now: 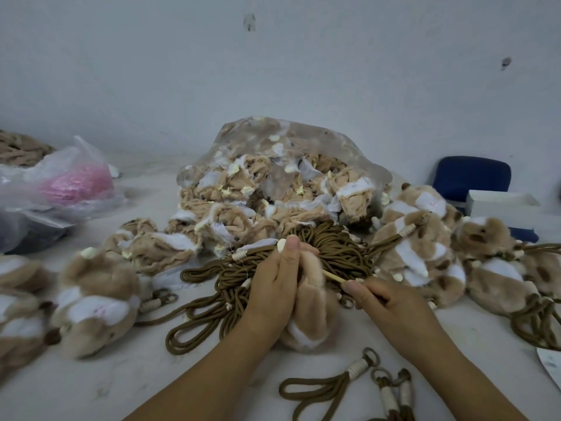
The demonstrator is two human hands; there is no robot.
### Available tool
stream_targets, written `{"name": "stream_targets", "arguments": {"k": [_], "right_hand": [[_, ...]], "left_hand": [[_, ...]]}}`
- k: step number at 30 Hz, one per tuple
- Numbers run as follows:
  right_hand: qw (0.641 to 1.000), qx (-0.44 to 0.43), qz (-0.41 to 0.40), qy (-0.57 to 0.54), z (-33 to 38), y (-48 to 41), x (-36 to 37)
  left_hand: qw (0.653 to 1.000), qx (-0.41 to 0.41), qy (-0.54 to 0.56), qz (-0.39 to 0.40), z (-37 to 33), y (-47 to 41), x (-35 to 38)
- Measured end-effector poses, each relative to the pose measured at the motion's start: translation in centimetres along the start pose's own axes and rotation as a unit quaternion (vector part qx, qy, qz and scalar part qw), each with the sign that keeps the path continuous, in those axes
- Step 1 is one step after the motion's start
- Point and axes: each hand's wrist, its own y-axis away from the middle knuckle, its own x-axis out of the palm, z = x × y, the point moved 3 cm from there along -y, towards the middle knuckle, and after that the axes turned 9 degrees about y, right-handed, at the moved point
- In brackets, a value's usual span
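Head view: the left hand wraps the plush toy, upright on the worktop, while the right hand pinches a thin stick poked into its top. Light and squashy, it is probably best gripped round the body.

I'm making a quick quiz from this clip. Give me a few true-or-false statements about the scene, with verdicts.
1. The left hand grips a plush toy. True.
2. The right hand holds scissors. False: it pinches a thin stick pointed into the plush toy.
3. A pile of brown cords lies just behind the hands. True.
4. The clear bag is empty. False: it is full of limp toy skins.
5. The bag at far left holds something green. False: it holds a pink bundle.
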Motion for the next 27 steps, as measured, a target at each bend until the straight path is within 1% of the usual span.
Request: {"name": "stream_targets", "arguments": {"k": [3,8,12,16,21,24,27], "right_hand": [[1.000,-0.012,0.005,0.005,0.3,0.0,0.1],[1.000,-0.022,-0.009,0.011,0.2,0.0,0.0],[0.999,-0.033,-0.011,-0.021,0.7,-0.1,0.4],[0.998,-0.027,-0.017,-0.061,1.3,0.1,0.7],[0.998,-0.001,-0.016,-0.067,1.5,0.2,1.2],[0.997,0.005,-0.019,-0.069,1.6,0.2,1.4],[0.999,0.002,-0.029,-0.041,1.1,0.1,1.0]], "left_hand": [[1.000,0.014,-0.013,0.008,0.0,0.0,0.1],[0.999,0.000,-0.017,0.034,0.1,-0.1,0.3],[0.998,0.009,-0.048,0.049,-0.1,0.1,0.7],[0.997,0.008,-0.064,0.052,-0.1,0.3,1.2],[0.996,-0.008,-0.089,0.031,0.0,0.3,1.4],[0.998,-0.012,-0.056,-0.005,-0.2,0.5,1.0],[1.000,0.007,-0.011,0.003,-0.1,0.5,0.7]]}}
